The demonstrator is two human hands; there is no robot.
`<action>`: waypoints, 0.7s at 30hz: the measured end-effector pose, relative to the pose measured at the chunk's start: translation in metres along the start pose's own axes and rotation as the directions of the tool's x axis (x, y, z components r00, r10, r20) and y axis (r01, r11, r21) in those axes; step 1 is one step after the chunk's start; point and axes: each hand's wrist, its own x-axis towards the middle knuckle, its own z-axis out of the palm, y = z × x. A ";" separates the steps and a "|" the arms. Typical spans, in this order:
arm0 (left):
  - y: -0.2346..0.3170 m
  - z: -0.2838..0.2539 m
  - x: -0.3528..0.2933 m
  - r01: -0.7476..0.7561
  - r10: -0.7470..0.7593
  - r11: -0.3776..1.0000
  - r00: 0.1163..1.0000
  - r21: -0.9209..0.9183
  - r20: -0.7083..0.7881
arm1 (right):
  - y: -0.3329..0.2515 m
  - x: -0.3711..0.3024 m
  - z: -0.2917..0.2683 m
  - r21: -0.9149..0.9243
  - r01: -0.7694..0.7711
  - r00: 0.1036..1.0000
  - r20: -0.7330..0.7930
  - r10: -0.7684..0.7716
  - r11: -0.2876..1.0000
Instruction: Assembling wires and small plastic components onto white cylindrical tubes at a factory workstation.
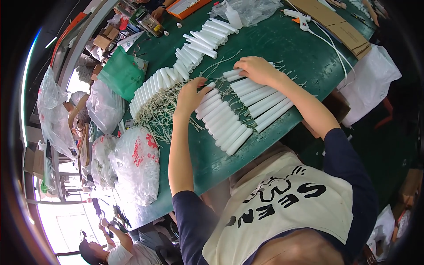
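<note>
My left hand [189,96] is at the upper end of a row of white tubes [221,119], its thumb and fingers closed on the topmost white tube [210,85]. To its right, my right hand [256,70] pinches another white tube [231,73] at the top of a second group of longer-looking white tubes [267,100]. Thin pale cords stick out from the ends of this group, and some run between the two groups. Beside my left forearm lies a tangled heap of pale cords [161,108], next to a long curved row of white tubes [192,53].
The green table [282,53] carries a white glue gun [300,20] with its cable, a cardboard piece [335,26], a white bottle [233,17] and clear plastic film. Filled plastic bags [137,165] and a green bag [121,73] line the left side. Another person [119,247] is at lower left.
</note>
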 end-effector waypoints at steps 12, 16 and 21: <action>-0.002 -0.015 0.007 0.021 -0.023 1.000 0.974 0.012 0.225 | 0.009 -0.003 0.009 -0.093 0.032 0.999 -0.034 -0.035 0.995; -0.011 -0.020 0.024 0.074 -0.088 0.995 0.958 0.061 0.271 | 0.005 -0.004 0.004 -0.099 0.053 0.997 -0.042 -0.057 0.994; -0.036 -0.018 0.048 0.079 0.000 0.916 0.980 0.394 -0.197 | 0.007 -0.004 0.003 -0.093 0.081 0.997 0.004 -0.081 0.992</action>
